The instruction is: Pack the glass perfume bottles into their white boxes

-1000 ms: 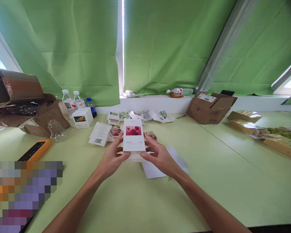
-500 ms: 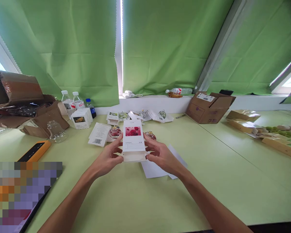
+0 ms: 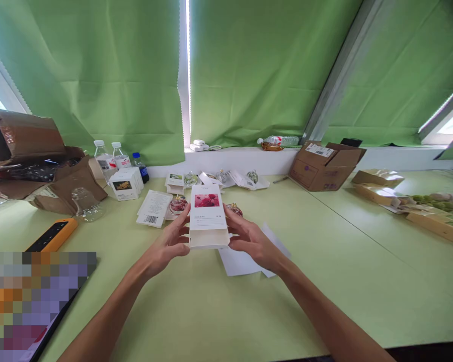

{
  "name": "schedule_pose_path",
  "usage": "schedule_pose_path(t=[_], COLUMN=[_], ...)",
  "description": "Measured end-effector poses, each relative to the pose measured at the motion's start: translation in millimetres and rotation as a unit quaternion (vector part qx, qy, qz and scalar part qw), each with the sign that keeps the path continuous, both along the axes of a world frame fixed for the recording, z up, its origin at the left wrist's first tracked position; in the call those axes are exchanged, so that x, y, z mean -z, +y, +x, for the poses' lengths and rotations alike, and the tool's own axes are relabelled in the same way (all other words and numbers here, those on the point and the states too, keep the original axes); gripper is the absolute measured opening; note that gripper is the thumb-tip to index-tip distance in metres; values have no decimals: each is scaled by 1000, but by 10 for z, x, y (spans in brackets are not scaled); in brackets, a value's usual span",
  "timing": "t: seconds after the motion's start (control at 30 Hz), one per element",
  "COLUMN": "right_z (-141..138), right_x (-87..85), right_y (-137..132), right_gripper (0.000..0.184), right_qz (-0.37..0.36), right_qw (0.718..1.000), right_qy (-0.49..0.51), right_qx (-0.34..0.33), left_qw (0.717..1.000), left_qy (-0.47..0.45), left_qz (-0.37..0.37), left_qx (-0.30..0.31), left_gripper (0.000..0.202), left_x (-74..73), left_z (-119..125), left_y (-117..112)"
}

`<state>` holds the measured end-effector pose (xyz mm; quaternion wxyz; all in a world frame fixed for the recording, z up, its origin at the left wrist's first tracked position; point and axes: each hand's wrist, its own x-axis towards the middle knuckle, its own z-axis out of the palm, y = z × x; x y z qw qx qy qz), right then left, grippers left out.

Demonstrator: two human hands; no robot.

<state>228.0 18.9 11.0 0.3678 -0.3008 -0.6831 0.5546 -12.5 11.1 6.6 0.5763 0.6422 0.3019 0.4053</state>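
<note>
Both my hands hold a small white carton [image 3: 207, 218] with a pink rose picture on its front, upright above the light green table [image 3: 324, 261]. My left hand [image 3: 168, 246] grips its left side and lower edge, fingers curled. My right hand [image 3: 249, 239] grips its right side. Just behind the carton lie two small round pinkish glass bottles [image 3: 178, 204], the right one [image 3: 234, 208] partly hidden by my fingers. A flat white carton with a barcode [image 3: 153, 208] lies to the left. White paper sheets [image 3: 245, 259] lie under my right hand.
More small cartons and glass bottles [image 3: 219, 178] sit by the sill. Water bottles [image 3: 109, 158] and a white box [image 3: 126, 183] stand at back left beside torn brown cardboard [image 3: 33, 166]. An open cardboard box [image 3: 324, 166] is back right. An orange device [image 3: 53, 236] lies left.
The carton has tipped slightly toward me and its bottom flap now looks folded in; my hands shifted a little around its lower end.
</note>
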Motion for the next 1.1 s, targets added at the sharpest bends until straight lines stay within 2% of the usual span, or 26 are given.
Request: schedule_pose_path(t=[0.3,0.43,0.8,1.0,1.1], right_z=[-66,-79,-105,-86,-89], right_x=[-59,-60,-58,-44,-27], right_y=[-54,-65,-40,-59,-58], right_gripper=[77,77,74,85,83], right_qz=[3,-1,2,-15,-14], right_qw=[998,997,998,997,997], right_qy=[42,60,67,79,80], right_qx=[-53,-48,-20,-16,-1], left_qw=[1000,1000,1000,999,999], left_qy=[-9,-7,17,17,12], left_qz=[15,19,15,16,16], left_qx=[-6,-13,-15,-27,-46], left_gripper=[87,91,82,92,90], left_x=[0,-8,-83,-20,38], left_z=[58,80,110,147,182], left_y=[-48,-58,-88,-75,-71])
